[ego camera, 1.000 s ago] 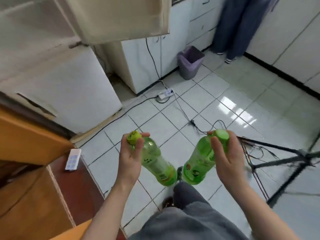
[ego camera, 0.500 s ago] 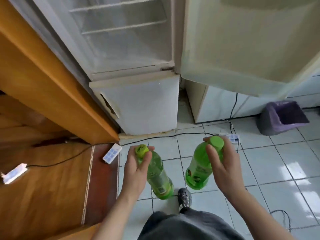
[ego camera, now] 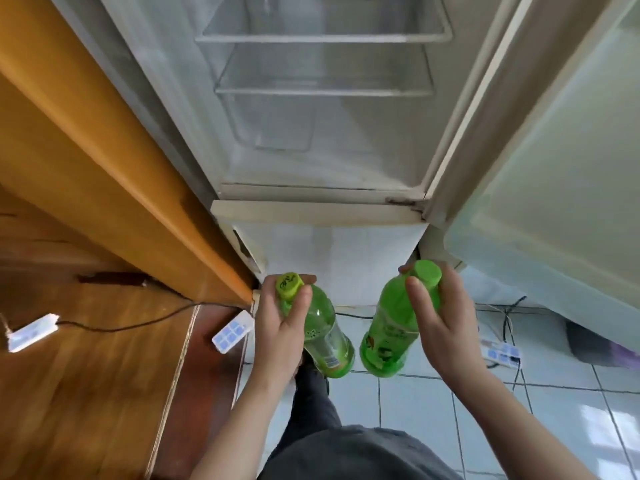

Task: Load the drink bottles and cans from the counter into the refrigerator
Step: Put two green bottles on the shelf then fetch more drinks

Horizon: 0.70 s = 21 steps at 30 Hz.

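Glossy, seemingly plastic bottles (ego camera: 325,337)

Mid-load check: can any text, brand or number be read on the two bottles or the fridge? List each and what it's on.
Cap of the left bottle: dark marks, too blurred to read.
Left bottle label: print too small to read.
Right bottle label: pale characters, blurred, unreadable.
Refrigerator: no text visible.

Nothing legible. Scribble on cap (ego camera: 288,284) of left bottle (ego camera: 325,329), label print there and on right bottle (ego camera: 389,329): too blurred.
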Tool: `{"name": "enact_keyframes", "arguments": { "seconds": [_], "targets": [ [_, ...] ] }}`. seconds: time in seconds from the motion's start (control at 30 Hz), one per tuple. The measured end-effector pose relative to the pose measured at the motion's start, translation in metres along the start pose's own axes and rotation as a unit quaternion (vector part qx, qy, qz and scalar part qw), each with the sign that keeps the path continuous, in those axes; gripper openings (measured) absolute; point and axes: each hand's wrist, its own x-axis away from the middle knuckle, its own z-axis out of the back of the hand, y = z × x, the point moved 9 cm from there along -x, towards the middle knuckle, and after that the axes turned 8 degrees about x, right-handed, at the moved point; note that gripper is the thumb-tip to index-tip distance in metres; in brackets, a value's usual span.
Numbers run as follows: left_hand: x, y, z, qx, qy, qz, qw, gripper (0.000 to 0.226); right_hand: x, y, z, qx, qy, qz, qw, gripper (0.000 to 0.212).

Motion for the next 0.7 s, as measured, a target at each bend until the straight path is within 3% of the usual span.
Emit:
{"name": "enact_keyframes", "arguments": {
  "seconds": [0.07, 0.13, 0.23, 0.43, 0.53, 0.7],
  "targets": [
    [-0.047, 0.009, -0.009, 0.013, -0.033, -0.009, 0.999, 0.011, -0.037, -0.005, -0.011, 0.018, 0.015, 0.004, 1.0, 0.028],
    [-0.094, 0.026, -0.016, 0.018, -0.052, -0.026, 0.998, 0.02, -0.076, -0.016, -0.017, 0.031, 0.04, 0.015, 0.999, 0.02],
    [-0.158, 0.061, -0.025, 0.032, -0.082, -0.06, 0.994, 0.017, -0.131, -0.04, -0.021, 0.028, 0.089, 0.044, 0.995, 0.012],
    [-0.243, 0.15, -0.051, 0.056, -0.169, -0.128, 0.976, 0.011, -0.209, -0.099, -0.015, 0.0, 0.181, 0.091, 0.979, 0.02],
    [-0.271, 0.196, -0.062, 0.065, -0.175, -0.176, 0.966, 0.009, -0.241, -0.132, 0.0, -0.033, 0.22, 0.132, 0.966, 0.018],
    [-0.308, 0.264, -0.081, 0.063, -0.143, -0.244, 0.957, 0.02, -0.294, -0.188, 0.026, -0.04, 0.256, 0.216, 0.942, 0.036]
  ]
}}
